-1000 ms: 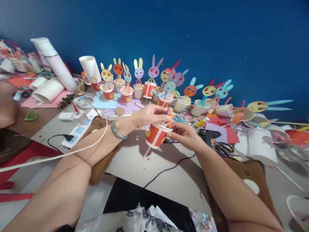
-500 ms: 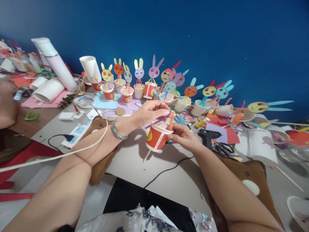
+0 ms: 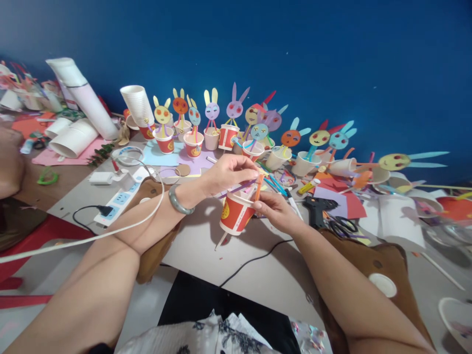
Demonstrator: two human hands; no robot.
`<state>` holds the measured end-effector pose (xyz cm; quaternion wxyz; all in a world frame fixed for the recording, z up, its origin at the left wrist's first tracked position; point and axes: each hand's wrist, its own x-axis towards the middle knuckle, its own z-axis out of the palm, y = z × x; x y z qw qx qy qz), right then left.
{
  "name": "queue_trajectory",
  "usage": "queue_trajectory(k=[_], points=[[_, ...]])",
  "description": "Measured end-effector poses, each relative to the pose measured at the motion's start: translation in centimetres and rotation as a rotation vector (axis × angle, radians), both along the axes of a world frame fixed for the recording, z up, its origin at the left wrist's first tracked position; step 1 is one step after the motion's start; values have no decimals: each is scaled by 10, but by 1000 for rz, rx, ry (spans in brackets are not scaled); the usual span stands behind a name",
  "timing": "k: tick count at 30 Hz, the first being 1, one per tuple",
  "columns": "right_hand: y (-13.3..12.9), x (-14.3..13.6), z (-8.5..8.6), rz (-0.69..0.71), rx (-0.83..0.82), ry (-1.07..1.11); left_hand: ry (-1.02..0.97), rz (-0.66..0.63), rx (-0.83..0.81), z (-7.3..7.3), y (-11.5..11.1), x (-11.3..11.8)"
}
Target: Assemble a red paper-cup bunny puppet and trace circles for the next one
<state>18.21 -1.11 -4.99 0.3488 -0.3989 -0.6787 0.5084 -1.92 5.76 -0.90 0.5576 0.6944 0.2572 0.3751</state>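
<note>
A red and white paper cup (image 3: 237, 215) hangs tilted above the table, a thin stick poking out of its bottom. My right hand (image 3: 275, 209) pinches the cup's rim from the right, beside an upright orange strip (image 3: 259, 186). Over the cup's mouth is my left hand (image 3: 236, 172), its thumb and fingers pressed together near the top of the orange strip. A purple strip (image 3: 241, 187) runs below those fingers across the opening. What exactly lies between the left fingertips is hard to make out.
Several paper rabbits in cups, such as a yellow-faced rabbit (image 3: 162, 115), line the blue wall. A black glue gun (image 3: 317, 209) and scissors (image 3: 341, 227) lie right. A power strip (image 3: 120, 199) with a white cable is left. Another person's arm (image 3: 10, 157) shows at far left.
The cup and my right hand have shifted slightly left and down, and the cup leans a little more. My left hand has moved slightly down, near the orange strip's top.
</note>
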Motion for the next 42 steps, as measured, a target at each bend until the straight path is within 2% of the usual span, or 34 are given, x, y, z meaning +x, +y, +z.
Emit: queue_trajectory(k=[9, 13, 16, 20, 22, 25, 31, 35, 42], points=[[1, 2, -2, 3, 4, -47, -35, -40, -223, 3, -2, 2], [2, 1, -1, -22, 58, -100, -54, -4, -217, 0, -3, 3], [1, 0, 0, -109, 211, -205, -62, 29, -183, 0, -4, 4], [-2, -2, -3, -339, 370, -209, -10, 62, -148, 1, -8, 6], [-5, -5, -6, -409, 351, -143, 14, 59, -141, 0, -10, 7], [-10, -9, -8, -436, 265, -44, 40, 31, -139, -2, -13, 8], [-15, -16, 1, -403, 195, 47, 48, 16, -155, 2, -14, 8], [-17, -19, 5, -352, 119, 62, 39, -41, -130, 6, -13, 7], [-19, -20, 4, -349, 111, 72, 52, -98, -125, 1, -11, 5]])
